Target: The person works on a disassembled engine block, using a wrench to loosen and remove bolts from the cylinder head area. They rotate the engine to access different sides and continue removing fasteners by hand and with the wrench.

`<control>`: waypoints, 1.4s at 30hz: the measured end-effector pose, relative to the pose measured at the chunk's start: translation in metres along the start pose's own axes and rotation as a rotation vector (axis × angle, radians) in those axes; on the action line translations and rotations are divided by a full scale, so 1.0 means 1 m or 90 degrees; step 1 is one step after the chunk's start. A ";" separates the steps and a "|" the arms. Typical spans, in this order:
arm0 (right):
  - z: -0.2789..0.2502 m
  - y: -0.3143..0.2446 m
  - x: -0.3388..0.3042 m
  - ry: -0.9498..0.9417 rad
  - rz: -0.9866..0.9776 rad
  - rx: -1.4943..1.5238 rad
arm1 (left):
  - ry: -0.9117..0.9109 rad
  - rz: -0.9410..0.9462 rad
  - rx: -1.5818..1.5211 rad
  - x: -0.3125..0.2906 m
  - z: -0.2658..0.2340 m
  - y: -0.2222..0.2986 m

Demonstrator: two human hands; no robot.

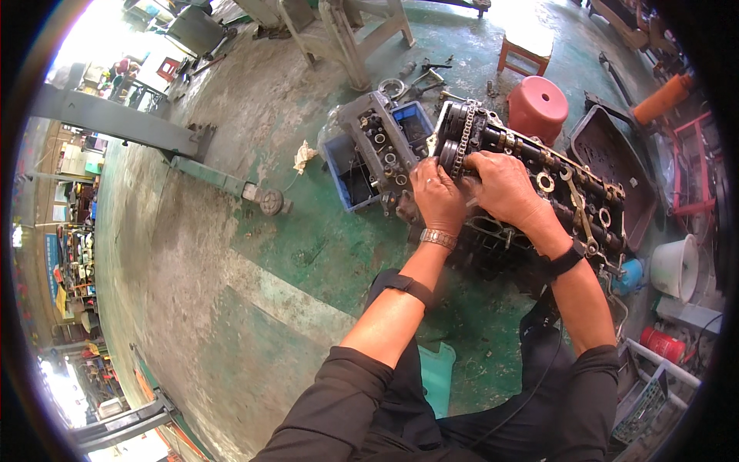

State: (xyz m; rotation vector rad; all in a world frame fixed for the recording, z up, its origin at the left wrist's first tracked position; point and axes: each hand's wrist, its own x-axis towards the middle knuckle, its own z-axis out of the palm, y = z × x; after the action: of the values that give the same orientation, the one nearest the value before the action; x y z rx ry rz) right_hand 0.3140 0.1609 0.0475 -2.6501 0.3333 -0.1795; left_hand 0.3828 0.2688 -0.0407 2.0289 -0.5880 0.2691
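Note:
An engine cylinder head with its camshafts bare (pixel 512 142) sits in front of me. A metal timing chain (pixel 466 127) runs over the round camshaft sprockets (pixel 449 151) at its left end. My left hand (pixel 439 192) is closed with its fingers curled against the lower sprocket. Beside it my right hand (pixel 504 186) is closed, its thumb and fingers bunched at the chain; the fingertips are partly hidden. A combination wrench (pixel 579 206) lies across the camshafts, right of my right hand.
A valve cover (pixel 377 135) rests on a blue crate (pixel 339 185) to the left. Behind the engine stand a pink plastic stool (pixel 537 108) and a small wooden stool (pixel 526 52). A dark tray (pixel 608 146) and a white bucket (pixel 674 266) are at the right. A lift arm (pixel 208 175) crosses the floor.

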 end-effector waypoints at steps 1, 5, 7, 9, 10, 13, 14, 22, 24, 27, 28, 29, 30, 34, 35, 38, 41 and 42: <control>0.001 0.000 0.000 0.005 0.016 -0.001 | -0.005 -0.005 -0.001 0.000 0.000 0.000; 0.005 0.000 0.000 0.038 -0.005 -0.040 | -0.007 -0.008 -0.005 -0.001 0.000 0.000; 0.005 -0.001 0.001 0.009 0.002 -0.042 | -0.006 -0.006 -0.003 -0.001 0.001 -0.001; 0.003 0.000 0.001 -0.002 -0.003 -0.032 | 0.016 0.011 0.002 0.000 0.003 -0.002; 0.002 0.000 0.000 0.000 -0.013 -0.019 | 0.039 0.026 0.007 0.000 0.004 -0.003; 0.000 0.001 0.000 -0.016 0.017 -0.001 | 0.027 0.016 -0.001 -0.001 0.004 -0.003; -0.001 0.001 0.000 -0.019 0.031 0.007 | 0.004 -0.004 -0.007 -0.001 0.003 -0.003; 0.001 0.000 0.001 -0.004 0.010 -0.001 | 0.016 0.012 -0.018 0.000 0.002 -0.001; -0.001 -0.001 0.000 0.003 0.013 0.011 | 0.016 0.010 -0.019 -0.001 0.002 -0.001; -0.002 -0.003 -0.001 0.003 0.049 0.013 | 0.023 0.019 -0.013 0.000 0.002 -0.001; -0.001 -0.003 0.000 -0.004 0.063 0.008 | 0.024 0.024 -0.008 0.000 0.002 -0.001; 0.000 -0.004 0.000 -0.011 0.077 0.004 | 0.011 0.015 0.001 0.001 0.001 0.000; 0.000 -0.004 0.001 -0.002 0.060 0.002 | 0.024 0.024 -0.009 0.000 0.001 0.000; 0.001 -0.001 0.000 0.009 0.009 0.007 | 0.021 0.018 -0.016 -0.001 0.001 0.001; 0.000 0.000 0.000 0.007 0.001 0.010 | 0.016 0.015 -0.012 0.000 0.002 0.000; -0.001 0.000 -0.001 0.009 -0.009 0.014 | 0.005 0.004 -0.004 0.000 0.002 0.000; 0.001 -0.001 0.000 0.005 0.044 -0.024 | 0.006 0.001 -0.006 -0.001 0.002 0.000; 0.002 -0.002 0.000 0.005 0.040 -0.022 | 0.011 0.009 -0.012 -0.001 0.002 -0.001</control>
State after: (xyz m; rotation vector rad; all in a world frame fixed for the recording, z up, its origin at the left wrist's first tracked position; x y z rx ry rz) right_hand 0.3143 0.1630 0.0467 -2.6691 0.4243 -0.1649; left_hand 0.3821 0.2680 -0.0423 2.0026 -0.5924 0.2891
